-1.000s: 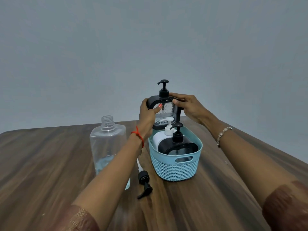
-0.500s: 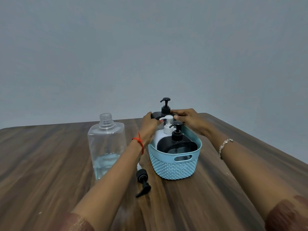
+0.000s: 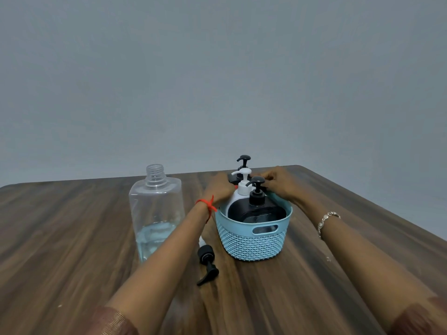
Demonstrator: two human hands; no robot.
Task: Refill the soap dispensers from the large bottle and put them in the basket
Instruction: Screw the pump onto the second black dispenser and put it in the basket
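Observation:
A light blue basket stands on the wooden table. Inside it are a black-topped dispenser at the front, a white dispenser behind it, and a third, black-pumped dispenser at the back. My left hand and my right hand grip the third dispenser's shoulders from either side, at the basket's far rim. Its body is hidden behind the others. The large clear bottle stands uncapped to the left, with a little liquid at the bottom.
A loose black pump cap with its tube lies on the table between the large bottle and the basket. The table's right edge runs diagonally close to my right forearm. A plain grey wall stands behind.
Both hands have lowered the third dispenser from above the basket down into its back. The camera view has tilted, so the table sits lower in frame.

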